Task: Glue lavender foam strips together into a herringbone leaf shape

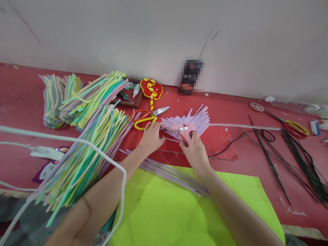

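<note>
My right hand is wrapped round the handle of a pink glue gun, whose nozzle points left. The gun lies over a fan of lilac pipe cleaners on the red table. My left hand rests beside the nozzle with fingers curled down on the near ends of the lilac pipe cleaners. More lilac pipe cleaners lie in a row between my forearms, across the edge of a lime green sheet.
Orange-handled shears and a red and yellow ornament lie just beyond my left hand. Heaps of pastel pipe cleaners fill the left. A white cable loops over my left arm. Dark wires and scissors lie right.
</note>
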Tool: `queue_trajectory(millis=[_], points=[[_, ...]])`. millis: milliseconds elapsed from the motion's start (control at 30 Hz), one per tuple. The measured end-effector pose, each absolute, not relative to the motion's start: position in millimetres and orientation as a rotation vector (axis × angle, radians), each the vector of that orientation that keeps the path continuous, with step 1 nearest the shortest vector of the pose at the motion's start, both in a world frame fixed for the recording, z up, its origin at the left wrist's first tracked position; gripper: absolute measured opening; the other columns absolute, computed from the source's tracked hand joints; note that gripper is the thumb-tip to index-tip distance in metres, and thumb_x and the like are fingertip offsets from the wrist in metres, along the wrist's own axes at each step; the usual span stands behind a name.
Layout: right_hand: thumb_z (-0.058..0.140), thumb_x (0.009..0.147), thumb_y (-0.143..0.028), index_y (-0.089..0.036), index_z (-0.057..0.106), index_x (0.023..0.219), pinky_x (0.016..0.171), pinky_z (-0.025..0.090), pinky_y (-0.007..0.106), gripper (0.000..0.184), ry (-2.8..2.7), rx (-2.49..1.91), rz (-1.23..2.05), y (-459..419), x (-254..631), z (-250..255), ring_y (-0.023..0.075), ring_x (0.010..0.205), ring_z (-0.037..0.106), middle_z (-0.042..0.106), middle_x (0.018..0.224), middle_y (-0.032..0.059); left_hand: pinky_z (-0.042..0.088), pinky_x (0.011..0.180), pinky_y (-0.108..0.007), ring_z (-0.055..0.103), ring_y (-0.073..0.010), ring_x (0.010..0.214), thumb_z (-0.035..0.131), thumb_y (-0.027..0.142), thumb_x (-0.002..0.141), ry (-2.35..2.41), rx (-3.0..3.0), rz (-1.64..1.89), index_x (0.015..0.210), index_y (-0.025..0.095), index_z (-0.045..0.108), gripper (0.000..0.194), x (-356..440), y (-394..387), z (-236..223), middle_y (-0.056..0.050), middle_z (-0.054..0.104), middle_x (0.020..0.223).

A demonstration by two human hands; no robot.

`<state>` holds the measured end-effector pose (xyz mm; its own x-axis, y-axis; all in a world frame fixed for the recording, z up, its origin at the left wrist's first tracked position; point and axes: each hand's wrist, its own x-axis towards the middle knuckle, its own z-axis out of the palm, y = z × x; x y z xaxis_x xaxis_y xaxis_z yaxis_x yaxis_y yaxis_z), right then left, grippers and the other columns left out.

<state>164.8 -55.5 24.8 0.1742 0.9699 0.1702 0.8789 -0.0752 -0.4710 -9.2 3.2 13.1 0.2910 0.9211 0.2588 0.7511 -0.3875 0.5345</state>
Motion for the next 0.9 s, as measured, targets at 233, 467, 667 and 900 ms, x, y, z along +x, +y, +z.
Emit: queue_trajectory(millis=[233, 467, 667, 900], points=[[0.047, 0.081, -0.031, -0.017, 0.043, 0.106, 0.062, 0.044, 0.034, 0.029, -1.736, -1.987, 0.271, -56.2, 166.0, 25.5, 0.0270, 0.080, 0.063, 0.061, 0.103, 0.0155, 0.025, 0.112, -0.042, 0.053, -0.0222, 0.116, 0.057, 0.012, 0.072, 1.528, 2.261, 0.753, 0.113, 0.019, 0.050, 0.042, -9.0, 3.0, 15.3, -0.007, 0.060, 0.117], [0.049, 0.080, -0.031, -0.018, 0.043, 0.104, 0.060, 0.043, 0.033, 0.028, -1.739, -1.948, 0.264, -56.1, 170.5, 24.4, 0.0263, 0.080, 0.062, 0.061, 0.100, 0.0140, 0.025, 0.113, -0.041, 0.053, -0.0221, 0.116, 0.058, 0.011, 0.071, 1.532, 2.244, 0.739, 0.113, 0.018, 0.050, 0.043, -8.0, 1.8, 18.3, -0.007, 0.061, 0.116], [0.049, 0.079, -0.031, -0.018, 0.044, 0.104, 0.060, 0.043, 0.032, 0.029, -1.744, -1.924, 0.233, -56.6, 173.7, 21.3, 0.0251, 0.077, 0.062, 0.061, 0.097, 0.0126, 0.026, 0.113, -0.043, 0.053, -0.0224, 0.117, 0.058, 0.011, 0.071, 1.526, 2.257, 0.750, 0.112, 0.019, 0.050, 0.043, -8.0, 1.6, 18.4, -0.007, 0.061, 0.117], [0.048, 0.079, -0.033, -0.017, 0.043, 0.103, 0.059, 0.044, 0.033, 0.029, -1.743, -1.889, 0.222, -56.0, 175.7, 19.8, 0.0263, 0.077, 0.062, 0.061, 0.098, 0.0143, 0.026, 0.113, -0.043, 0.054, -0.0216, 0.116, 0.057, 0.011, 0.071, 1.517, 2.261, 0.769, 0.113, 0.019, 0.049, 0.043, -8.5, 2.3, 15.7, -0.007, 0.061, 0.117]])
